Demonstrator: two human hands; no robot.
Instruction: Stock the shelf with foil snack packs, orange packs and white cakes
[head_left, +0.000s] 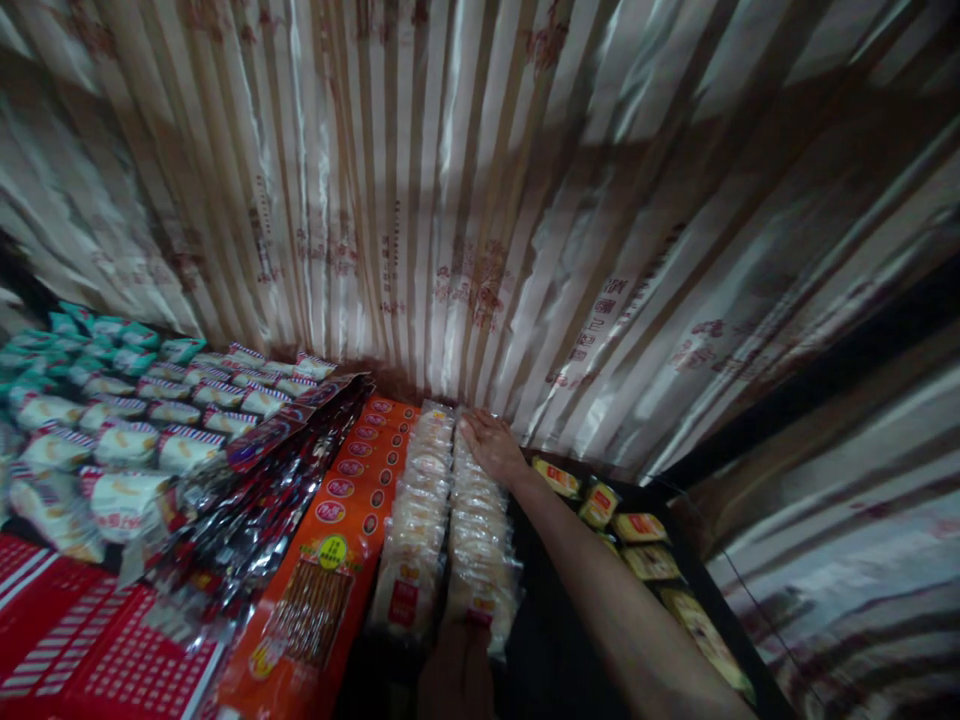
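Note:
Two long rows of clear-wrapped, pale round rice crackers stand side by side, the left row point(411, 530) and the right row point(480, 540). My right hand point(487, 442) reaches to the far end of the right row, its fingers laid out over the last packets. At the near end, my left hand point(456, 672) is dim and partly cut off by the lower edge. Its straight fingers touch the front packet, which has a red label. An orange pack of thin sticks point(311, 600) lies at the front of an overlapping line of orange packs, left of the crackers.
Left are dark shiny packets point(277, 490), white packets point(124, 440) and green packets point(112, 335), with a red-and-white patterned box point(112, 640) in front. Several yellow packets point(641, 527) lie on the black surface point(559, 620) at right. A striped curtain point(450, 200) hangs close behind.

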